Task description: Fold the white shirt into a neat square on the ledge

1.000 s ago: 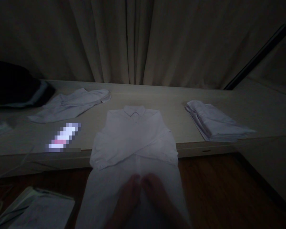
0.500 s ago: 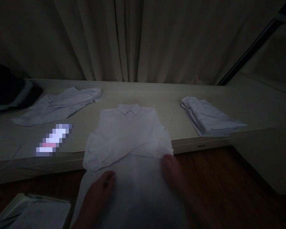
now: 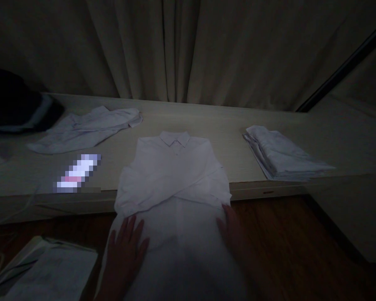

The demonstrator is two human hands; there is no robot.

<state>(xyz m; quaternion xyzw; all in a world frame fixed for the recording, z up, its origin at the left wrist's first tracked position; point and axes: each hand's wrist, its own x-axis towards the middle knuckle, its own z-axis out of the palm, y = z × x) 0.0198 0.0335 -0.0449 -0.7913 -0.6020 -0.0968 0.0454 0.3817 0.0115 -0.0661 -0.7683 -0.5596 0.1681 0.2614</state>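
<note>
A white button-up shirt (image 3: 178, 179) lies front up, its collar toward the curtain and both sleeves crossed over the chest. Its lower half hangs past the table edge toward me. My left hand (image 3: 125, 246) rests flat on the shirt's left side below the crossed sleeve, fingers spread. At the right edge, just under the sleeve fold, my right hand (image 3: 233, 230) touches the fabric with its thumb apart from the fingers. Some of the right hand's fingers are hidden in the dim light.
On the pale table (image 3: 203, 121) lie a crumpled white garment (image 3: 90, 127), a pixelated bright object (image 3: 78, 173) and a folded white stack (image 3: 278, 152). A dark item (image 3: 15, 102) stands at far left. Papers (image 3: 53, 267) sit low at left. Curtains (image 3: 144, 50) hang behind.
My left hand has gone from curled to spread flat on the shirt, a little to the left. My right hand has loosened at the right edge. The view has shifted slightly.
</note>
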